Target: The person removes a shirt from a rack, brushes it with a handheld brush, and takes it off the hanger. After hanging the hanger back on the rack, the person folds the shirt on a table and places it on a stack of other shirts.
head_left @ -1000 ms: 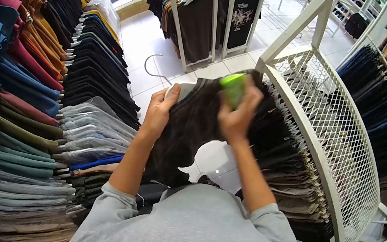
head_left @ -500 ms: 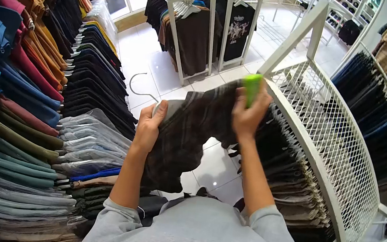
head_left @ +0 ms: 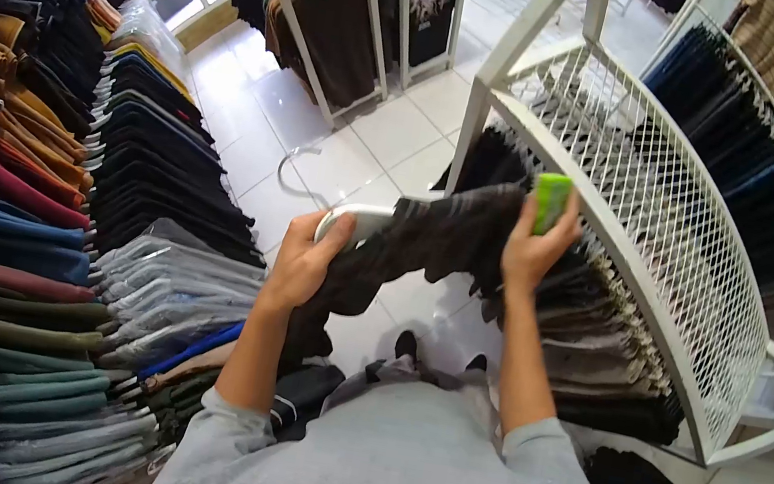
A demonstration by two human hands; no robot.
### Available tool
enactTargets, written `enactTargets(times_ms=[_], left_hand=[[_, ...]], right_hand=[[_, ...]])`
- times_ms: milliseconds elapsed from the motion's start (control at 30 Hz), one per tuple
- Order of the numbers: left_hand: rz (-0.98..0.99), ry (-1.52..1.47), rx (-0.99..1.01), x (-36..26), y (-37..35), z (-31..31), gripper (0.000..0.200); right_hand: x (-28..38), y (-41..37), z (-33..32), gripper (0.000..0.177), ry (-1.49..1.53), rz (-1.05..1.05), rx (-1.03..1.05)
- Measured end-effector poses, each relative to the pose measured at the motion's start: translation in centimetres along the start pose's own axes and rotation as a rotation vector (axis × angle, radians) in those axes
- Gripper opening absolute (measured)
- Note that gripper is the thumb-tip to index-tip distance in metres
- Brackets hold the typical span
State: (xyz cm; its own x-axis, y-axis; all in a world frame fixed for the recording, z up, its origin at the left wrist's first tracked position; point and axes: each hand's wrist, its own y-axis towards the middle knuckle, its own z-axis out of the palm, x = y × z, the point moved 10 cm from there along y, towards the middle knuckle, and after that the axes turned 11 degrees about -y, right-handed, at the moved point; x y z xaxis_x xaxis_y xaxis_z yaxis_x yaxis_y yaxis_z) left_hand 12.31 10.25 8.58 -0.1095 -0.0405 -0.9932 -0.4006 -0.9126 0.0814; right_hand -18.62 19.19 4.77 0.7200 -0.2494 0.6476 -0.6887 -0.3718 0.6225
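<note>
A dark plaid garment (head_left: 450, 227) is stretched between my two hands over the aisle. My left hand (head_left: 306, 255) is closed round the white hanger (head_left: 365, 221), whose metal hook points up and to the left. My right hand (head_left: 540, 246) holds a bright green object (head_left: 550, 203) upright, with the garment's right end at its fingers. What the green object is cannot be made out. The garment's lower part hangs down beside my left forearm.
Packed clothes on hangers (head_left: 161, 166) line the left side. On the right stands a white mesh-topped rack (head_left: 662, 164) with trousers hung below. A white display stand (head_left: 369, 37) is ahead. More racks stand at the far right.
The view has shifted, with the display stand now further left. Both hands appear further right and slightly lower, and more of the hanger's white shoulder shows outside the garment.
</note>
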Motion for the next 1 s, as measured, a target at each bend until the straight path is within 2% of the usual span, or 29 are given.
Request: enactTargets(times_ms=[67,167,200,233,267,300,333,400,467,500,533,567,633,667,700,733,800,867,1000], left_hand=[[-0.043,-0.001,0.016,1.6,0.3,0.6,0.041],[-0.013,0.059,0.038,0.2,0.9,3.5,0.043],[-0.008,-0.042,-0.016,-0.5,1.2,4.4,0.044],[-0.001,-0.144,-0.068,-1.0,1.6,5.0,0.045],[0.018,-0.09,-0.028,-0.4,2.4,4.5,0.045],[0.013,-0.141,-0.024,-1.1,2.6,4.8,0.045],[0.009,-0.19,-0.016,-1.8,2.7,5.4,0.045],[0.039,-0.201,-0.063,-3.1,2.0,6.7,0.044],[0.004,-0.17,0.07,-3.2,1.1,9.4,0.044],[0.033,-0.061,0.129,-1.5,1.1,9.7,0.045],[0.071,-0.018,0.136,-3.1,-0.3,11.9,0.045],[0.057,-0.033,0.161,-3.0,-1.0,13.3,0.045],[0.04,-0.046,0.222,-2.9,-2.0,15.6,0.045],[0.031,-0.014,0.244,-2.7,-2.4,16.4,0.044],[0.023,0.017,0.265,-2.6,-2.9,17.4,0.042],[0.029,0.011,0.294,-3.3,-3.7,18.8,0.042],[0.081,0.146,0.431,-5.5,-6.0,22.3,0.037],[0.049,0.168,0.525,-4.5,-7.3,24.4,0.034],[0.022,0.139,0.659,-3.4,-10.4,29.7,0.026]], right_hand=[[0.5,0.4,-1.9,0.065,0.064,-0.024,-0.045],[6.4,-3.9,-1.7,0.068,0.232,-0.261,0.118],[8.5,-6.5,-1.8,0.072,0.314,-0.363,0.17],[10.8,-9.4,-1.9,0.076,0.449,-0.47,0.286],[11.0,-13.9,-0.6,0.072,0.471,-0.461,0.481],[12.7,-16.3,-1.3,0.071,0.499,-0.602,0.605],[13.8,-17.9,-1.8,0.072,0.529,-0.83,0.712],[12.9,-16.8,-3.9,0.077,0.501,-0.916,0.776],[9.9,-12.2,-6.3,0.081,0.389,-0.78,0.527],[8.4,-8.7,-8.0,0.084,0.354,-0.705,0.35],[6.6,-5.0,-9.8,0.085,0.315,-0.599,0.221],[4.6,-2.0,-11.7,0.083,0.212,-0.591,0.068],[-1.0,2.9,-15.9,0.072,-0.066,-0.337,-0.144],[-3.7,5.2,-18.2,0.067,-0.131,-0.194,-0.147],[-9.0,5.9,-19.6,0.065,-0.127,0.03,-0.097],[-12.2,6.2,-22.1,0.066,-0.217,0.131,-0.068],[-16.8,6.0,-27.9,0.068,-0.357,0.158,-0.121],[-20.7,5.0,-33.2,0.069,-0.525,0.131,-0.162],[-25.7,4.2,-42.3,0.072,-0.614,0.42,-0.143]])
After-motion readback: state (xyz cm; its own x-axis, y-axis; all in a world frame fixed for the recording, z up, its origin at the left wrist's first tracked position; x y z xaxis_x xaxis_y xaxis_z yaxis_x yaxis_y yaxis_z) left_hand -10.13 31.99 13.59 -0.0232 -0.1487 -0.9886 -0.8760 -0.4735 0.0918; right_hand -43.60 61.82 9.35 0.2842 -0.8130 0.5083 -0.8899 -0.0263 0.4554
